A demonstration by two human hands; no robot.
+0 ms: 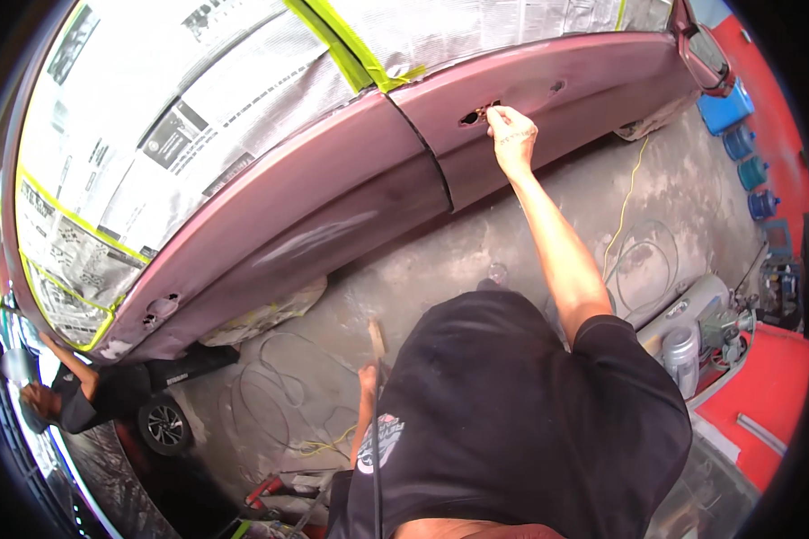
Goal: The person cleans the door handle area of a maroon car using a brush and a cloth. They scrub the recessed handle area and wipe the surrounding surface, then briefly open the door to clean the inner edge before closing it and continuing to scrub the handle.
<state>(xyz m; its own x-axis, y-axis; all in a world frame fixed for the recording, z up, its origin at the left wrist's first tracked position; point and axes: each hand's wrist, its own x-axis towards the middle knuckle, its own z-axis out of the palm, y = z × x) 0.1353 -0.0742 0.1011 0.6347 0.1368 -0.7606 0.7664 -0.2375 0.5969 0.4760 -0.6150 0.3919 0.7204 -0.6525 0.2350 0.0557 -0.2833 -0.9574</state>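
Note:
My right hand (515,136) reaches up to a mauve, primer-dull car door (566,94). Its fingers are pinched together at the edge of a dark handle opening (468,119). A small coppery bit (483,113) shows at the fingertips, too small to name. Low beside my body, my left hand (368,377) is closed round a thin tan strip (377,340) that points away from me. Behind the first door is a second mauve door (315,216), with a dark gap between the two.
Newspaper masking (270,99) with yellow-green tape (333,36) covers the windows. Hoses (279,377) and a yellow cord (626,211) lie on the concrete floor (440,260). Blue water jugs (739,142) and a compressor (692,310) stand at right. Another person (72,386) is at far left.

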